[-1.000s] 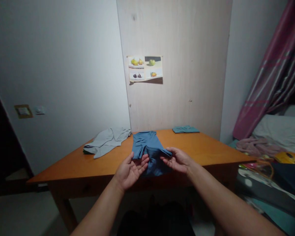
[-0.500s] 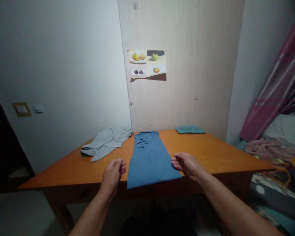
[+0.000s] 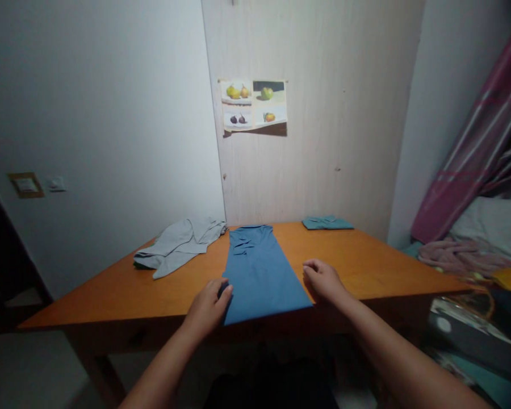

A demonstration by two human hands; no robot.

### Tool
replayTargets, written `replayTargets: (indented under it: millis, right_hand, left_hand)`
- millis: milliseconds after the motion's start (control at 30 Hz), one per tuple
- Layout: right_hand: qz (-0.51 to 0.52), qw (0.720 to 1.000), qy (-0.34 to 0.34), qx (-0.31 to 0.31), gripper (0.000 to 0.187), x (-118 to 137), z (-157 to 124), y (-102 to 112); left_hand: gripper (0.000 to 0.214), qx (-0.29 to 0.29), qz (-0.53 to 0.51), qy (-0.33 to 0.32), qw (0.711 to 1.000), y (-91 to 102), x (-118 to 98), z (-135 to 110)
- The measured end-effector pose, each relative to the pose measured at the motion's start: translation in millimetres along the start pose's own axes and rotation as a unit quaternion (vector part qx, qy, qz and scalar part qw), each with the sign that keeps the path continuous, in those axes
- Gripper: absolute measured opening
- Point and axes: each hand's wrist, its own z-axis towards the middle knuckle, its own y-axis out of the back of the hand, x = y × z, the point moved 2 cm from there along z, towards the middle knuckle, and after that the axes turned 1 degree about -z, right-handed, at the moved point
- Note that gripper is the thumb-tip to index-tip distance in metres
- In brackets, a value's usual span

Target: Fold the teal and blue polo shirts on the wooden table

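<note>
The near end of the blue cloth, lifted between both hands a second earlier, had been laid down flat. It was spread lengthwise on the desk, its lower end carried slightly past the near edge. The left hand had since been brought from beside the cloth to its left edge, so the work was judged to have been taken from lifting to straightening. Creases were left near the far end.

The left grip was bent, thumb close to the fingers; whether fabric was pinched could not be told. The right grip was curled beside the cloth's right edge, apart from it; whether the fingertips of that right hand were pressed together could not be told.

The grey cloth was left heaped on the left, and the folded teal cloth at the back right. Fruit was pictured on the poster; no brand, label or writing could be read.
</note>
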Motion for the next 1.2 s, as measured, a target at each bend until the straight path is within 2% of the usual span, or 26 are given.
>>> replayTargets:
  millis: [233, 400, 500, 600, 767, 967, 1067, 1200]
  right_hand:
    - [-0.112, 0.993, 0.020, 0.031, 0.016, 20, 14, -22]
    - [-0.180, 0.983, -0.003, 0.044, 0.016, 31, 24, -34]
    - [-0.208, 0.977, -0.020, 0.050, 0.020, 34, 31, -38]
    - [-0.228, 0.971, -0.034, 0.061, 0.020, 36, 34, -42]
    - [-0.238, 0.967, -0.033, 0.079, 0.010, 37, 29, -46]
    - [-0.252, 0.963, -0.011, 0.092, 0.010, 38, 16, -39]
    - [-0.249, 0.965, -0.002, 0.077, 0.013, 38, 11, -37]
    - [-0.239, 0.969, 0.008, 0.058, 0.012, 36, 8, -36]
  left_hand:
    - [0.034, -0.018, -0.053, 0.025, 0.998, -8.9, 12, 43]
    - [0.037, 0.024, -0.079, 0.031, 0.996, -11.0, 16, 59]
    - [0.041, 0.078, -0.080, 0.027, 0.993, -14.8, 9, 65]
    - [0.042, 0.119, -0.055, 0.016, 0.991, -19.7, 1, 71]
    - [0.034, 0.131, 0.036, -0.002, 0.991, -23.3, 0, 84]
    - [0.029, 0.235, 0.182, -0.011, 0.955, -28.1, 7, 91]
    - [0.029, 0.254, 0.186, -0.014, 0.949, -29.5, 7, 93]
    - [0.038, 0.271, 0.174, 0.023, 0.947, -29.8, 8, 97]
